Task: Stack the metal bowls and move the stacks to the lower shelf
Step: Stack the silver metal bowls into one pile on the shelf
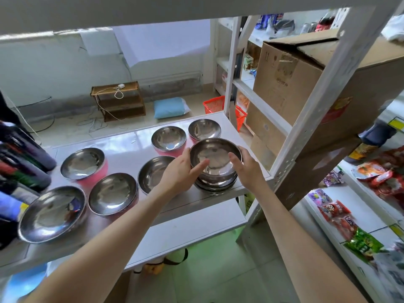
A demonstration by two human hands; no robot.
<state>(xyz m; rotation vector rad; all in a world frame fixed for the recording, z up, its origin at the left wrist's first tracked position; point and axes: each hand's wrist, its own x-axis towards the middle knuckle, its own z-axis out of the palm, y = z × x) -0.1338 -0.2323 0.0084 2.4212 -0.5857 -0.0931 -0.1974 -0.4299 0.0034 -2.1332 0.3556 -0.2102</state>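
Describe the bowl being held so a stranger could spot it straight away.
Find the white shelf spread with metal bowls and go to its near right corner, beside the white upright post. There the held bowl tops a short stack. It alone has both hands on its rim, left hand and right hand.

A small shop's stockroom: white metal racks [310, 119] hold packaged snacks [336, 212], cardboard cartons [290, 84] and red shopping baskets [215, 104].

Two bare forearms, no sleeves, bare hands [181, 169], no rings
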